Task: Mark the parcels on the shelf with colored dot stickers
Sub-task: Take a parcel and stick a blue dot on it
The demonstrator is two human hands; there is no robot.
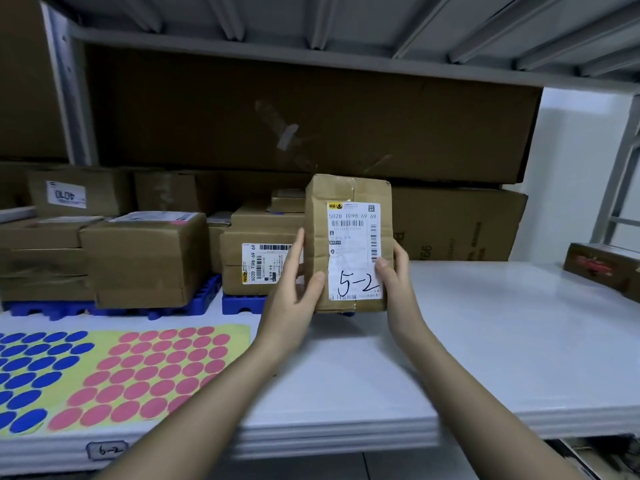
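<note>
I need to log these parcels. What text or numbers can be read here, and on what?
"502D T098-69 69": label of the held parcel
"5-2": handwritten on the same label
"502D T098-69 69": label on the box behind
"4070": upside down, label on far left box
"6-2": shelf edge tag
Fine print: too small to read

The yellow sticker sheet with blue and pink dots (104, 375) runs off the left edge. The fine print on the white shipping label (353, 251) of the upright brown cardboard parcel (317, 216) is too blurred to read. Fingers (300, 247) of the left hand (294, 289) partly cover the neighbouring box's white label (263, 263). A dark brown box (602, 268) is cut off at right.
</note>
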